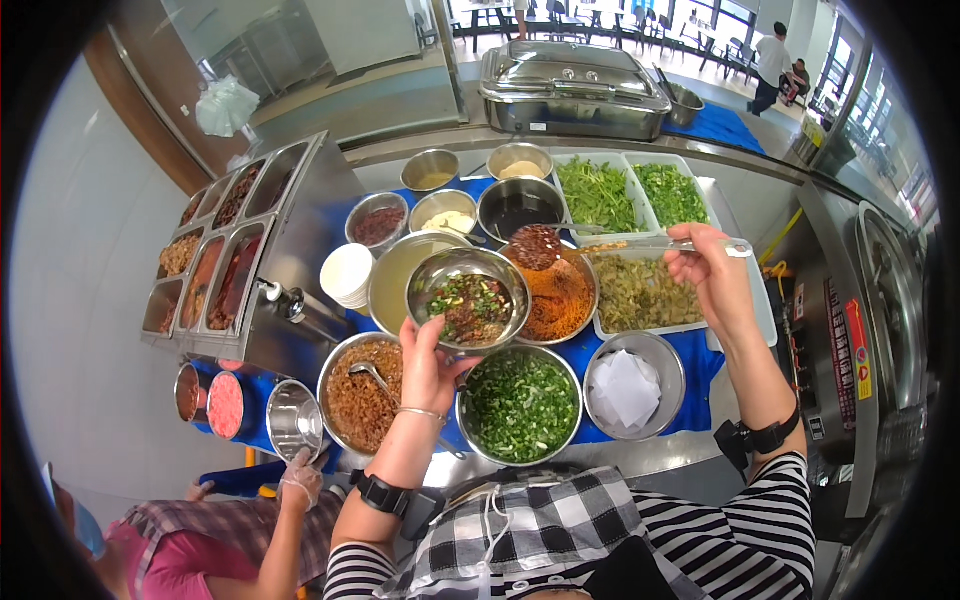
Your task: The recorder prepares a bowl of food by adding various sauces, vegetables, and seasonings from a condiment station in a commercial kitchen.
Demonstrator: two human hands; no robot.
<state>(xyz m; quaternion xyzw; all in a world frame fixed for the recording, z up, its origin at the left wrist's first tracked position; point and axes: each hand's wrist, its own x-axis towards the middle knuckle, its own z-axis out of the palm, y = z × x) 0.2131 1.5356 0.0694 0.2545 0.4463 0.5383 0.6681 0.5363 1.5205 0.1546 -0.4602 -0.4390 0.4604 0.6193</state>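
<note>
Closest to the body I see a bowl of chopped greens (475, 440), with a bowl of white paper pieces (668, 378) to its right and a basin of brown mince (327, 400) to its left. Just past the greens, the left hand (428, 370) grips a steel mixing bowl (470, 262) by its near-left side, thumb at the rim; most of its other fingers are hidden from me.

The relation I would judge by is scoop to rim: the loaded end of the ladle (622, 245) sits just beyond the mixing bowl and to its right, nearly meeting the rim in my view, though I cannot tell the height between them. The ladle's long axis runs left to right. The right hand (708, 268) pinches the handle toward its far right end, so the left hand is nearer the scoop.

Around that gap I find little room low down: the basin of orange-red seasoning (596, 292) lies beneath and nearer than the scoop, pickled greens (650, 300) lie below the handle, and a pan of dark liquid (520, 205) stands just beyond. Clear air appears to be above. Farthest off, I see a lidded steel warmer (570, 85).
</note>
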